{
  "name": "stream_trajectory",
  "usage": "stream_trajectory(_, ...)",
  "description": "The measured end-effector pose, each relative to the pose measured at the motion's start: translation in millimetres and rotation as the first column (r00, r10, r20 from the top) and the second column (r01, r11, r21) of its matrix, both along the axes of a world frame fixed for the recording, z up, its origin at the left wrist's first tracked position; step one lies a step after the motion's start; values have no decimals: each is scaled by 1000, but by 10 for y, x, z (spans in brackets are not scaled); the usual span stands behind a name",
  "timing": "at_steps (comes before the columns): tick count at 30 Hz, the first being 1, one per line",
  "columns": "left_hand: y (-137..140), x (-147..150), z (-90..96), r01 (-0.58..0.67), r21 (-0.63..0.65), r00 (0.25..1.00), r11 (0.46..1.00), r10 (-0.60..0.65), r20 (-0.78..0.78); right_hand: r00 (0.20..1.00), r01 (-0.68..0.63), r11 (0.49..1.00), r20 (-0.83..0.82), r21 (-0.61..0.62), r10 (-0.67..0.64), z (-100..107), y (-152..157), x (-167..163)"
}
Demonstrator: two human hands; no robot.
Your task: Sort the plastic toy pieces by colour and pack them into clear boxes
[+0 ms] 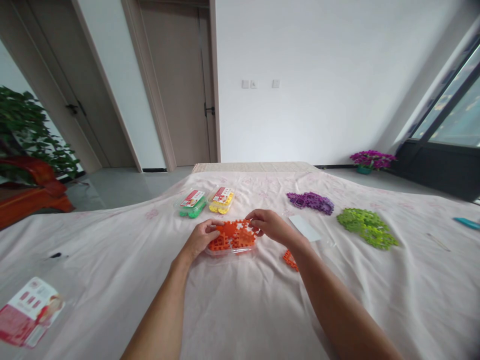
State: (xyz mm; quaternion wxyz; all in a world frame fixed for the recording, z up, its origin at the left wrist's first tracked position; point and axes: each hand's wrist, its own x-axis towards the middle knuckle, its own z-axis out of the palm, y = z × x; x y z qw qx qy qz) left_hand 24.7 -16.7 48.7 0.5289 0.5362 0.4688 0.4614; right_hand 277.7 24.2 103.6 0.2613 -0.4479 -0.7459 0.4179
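Orange interlocking toy pieces (236, 236) with notched edges fill a clear plastic container (234, 251) in front of me. My left hand (204, 237) is closed at the container's left side, its thumb and fingers on the orange pieces there. At the far right corner, my right hand (267, 224) pinches the edge of an orange piece; its fingertips are partly hidden. Another orange piece (289, 260) lies on the cloth, partly covered by my right forearm.
Beyond the container stand a clear box of green pieces (193, 204) and one of yellow pieces (221, 201). Purple pieces (311, 201), lime-green pieces (366, 227) and a white card (304, 228) lie rightward. A clear lid with a label (33, 312) is at near left.
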Motion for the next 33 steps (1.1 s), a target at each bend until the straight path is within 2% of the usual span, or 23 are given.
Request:
stream_trajectory(5, 21, -7, -41, 11, 3, 1000, 1000, -11, 10, 996, -41, 990, 89, 136, 29, -22, -48, -72)
stream_trajectory(10, 46, -15, -77, 13, 13, 1000, 1000, -13, 10, 990, -73, 974, 135, 213, 44, -70, -41, -83)
stream_trajectory(17, 48, -26, -86, 5, 4, 1000, 1000, -5, 2, 959, -98, 927, 285, 362, -10, -25, -57, -83)
stream_trajectory(24, 25, -8, -44, -3, -9, 1000, 1000, 3, 0, 918, -164, 914, 398, 370, 3, 5, -85, -63)
stream_trajectory(29, 10, -2, -24, -1, -6, 1000, 1000, 1, 11, 935, -214, 904, 346, 371, 80, 16, -56, -35)
stream_trajectory(31, 5, -2, -18, -3, -6, 1000, 1000, 3, 10, 956, -176, 927, 283, 331, 81, 48, -15, 43)
stream_trajectory(33, 3, -1, -10, -7, -6, 1000, 1000, 7, 0, 966, -85, 953, 259, 290, 7, 94, 36, 185)
